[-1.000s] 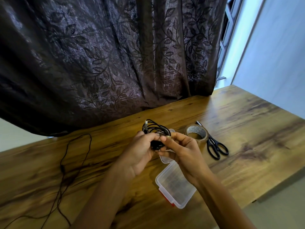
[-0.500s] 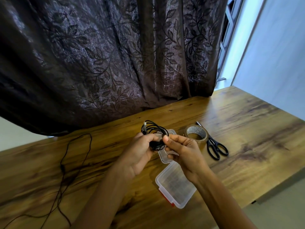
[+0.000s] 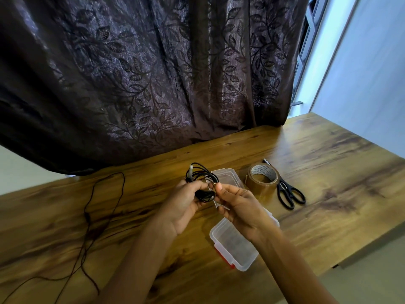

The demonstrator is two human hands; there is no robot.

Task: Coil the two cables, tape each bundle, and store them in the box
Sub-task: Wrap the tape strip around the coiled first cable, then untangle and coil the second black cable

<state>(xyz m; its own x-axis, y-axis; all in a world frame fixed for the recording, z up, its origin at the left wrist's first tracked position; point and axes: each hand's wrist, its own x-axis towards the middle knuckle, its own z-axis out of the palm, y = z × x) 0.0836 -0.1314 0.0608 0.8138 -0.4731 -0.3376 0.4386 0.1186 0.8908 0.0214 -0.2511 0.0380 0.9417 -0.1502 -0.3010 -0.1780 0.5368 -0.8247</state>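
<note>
**A:** Left hand (image 3: 184, 205) grips the coiled cable (image 3: 202, 178) above the middle of the table (image 3: 328, 172) so the loops can't spring apart.

**B:** Right hand (image 3: 238, 207) pinches its waist, probably cinching it for taping. The clear box (image 3: 234, 244) lies open near the front edge with no cable inside, and the second cable (image 3: 103, 207) sprawls toward the left edge.

The desk (image 3: 328, 172) is smooth brown wood grain with dark streaks and a soft sheen. Behind its far edge hangs a dark cloth curtain (image 3: 153, 73), woven with a faintly shiny leaf pattern. The box (image 3: 236, 244) is clear, smooth plastic with a red plastic clasp (image 3: 219, 251). The tape roll (image 3: 262, 181) is glossy brown on a printed card core. The scissors (image 3: 289, 194) have matt black plastic handles. The coiled cable (image 3: 203, 178) is matt black with a silvery metal plug (image 3: 190, 171). The loose cable (image 3: 92, 216) at left looks equally dark and matt.
</note>
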